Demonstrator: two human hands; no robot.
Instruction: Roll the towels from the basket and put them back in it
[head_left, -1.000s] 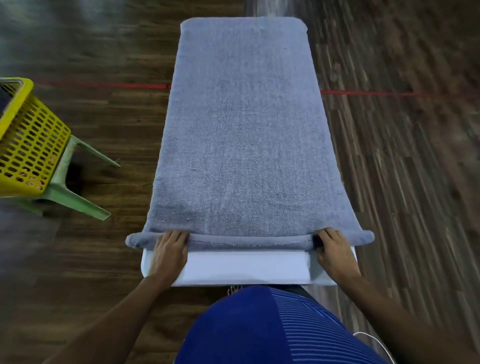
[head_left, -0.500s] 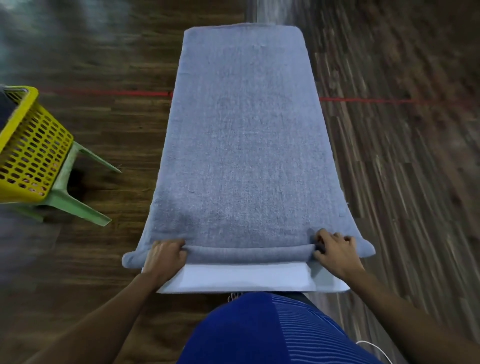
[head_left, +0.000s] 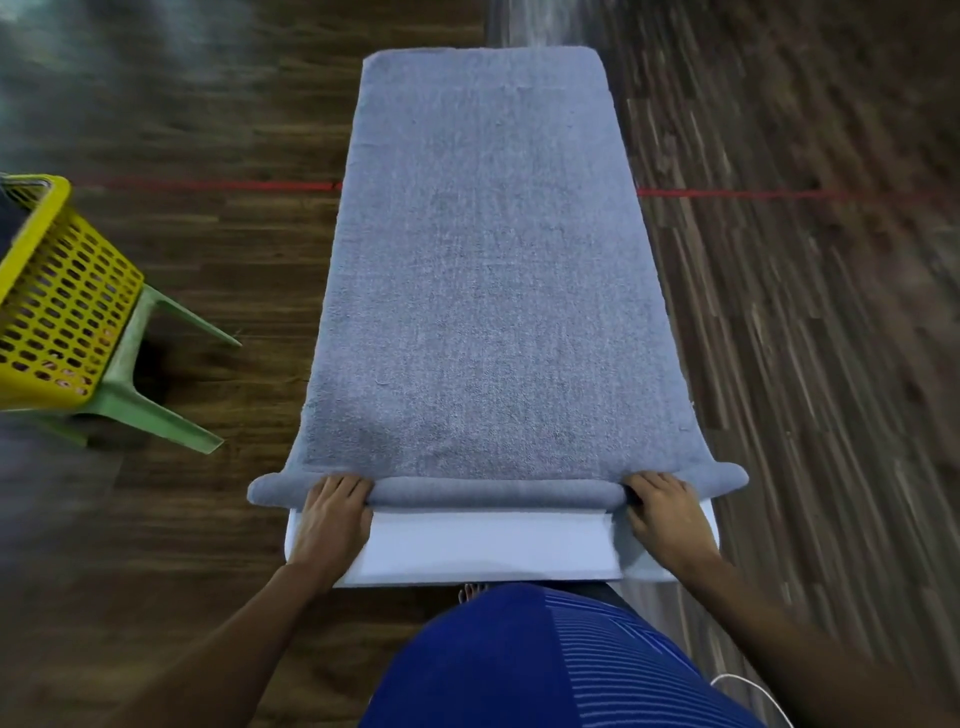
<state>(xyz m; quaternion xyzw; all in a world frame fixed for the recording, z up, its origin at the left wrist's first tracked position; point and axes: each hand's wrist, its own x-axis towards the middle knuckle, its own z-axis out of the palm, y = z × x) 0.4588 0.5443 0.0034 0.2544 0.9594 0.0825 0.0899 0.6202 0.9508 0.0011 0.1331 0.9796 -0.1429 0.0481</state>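
At the near edge of the white table (head_left: 493, 545), left hand (head_left: 335, 514) and right hand (head_left: 667, 512) curl fingers over the grey terry towel (head_left: 483, 260) roll: seemingly soft, floppy; best held towards both ends.

I see a dim room lit softly from overhead, with a pale sheen on the wooden floor (head_left: 156, 78) at the top left and top centre, and the white surface (head_left: 488, 545) as the brightest patch. The grey towel (head_left: 483, 270) in the middle is sharp enough to show its pile, but the floor smears into streaks towards the right and lower left edges. The wide lens bends the picture, so the towel looks narrow far off and flares near me, and soft shadows sit under the green stool (head_left: 127, 364) and beside the right hand (head_left: 667, 519).
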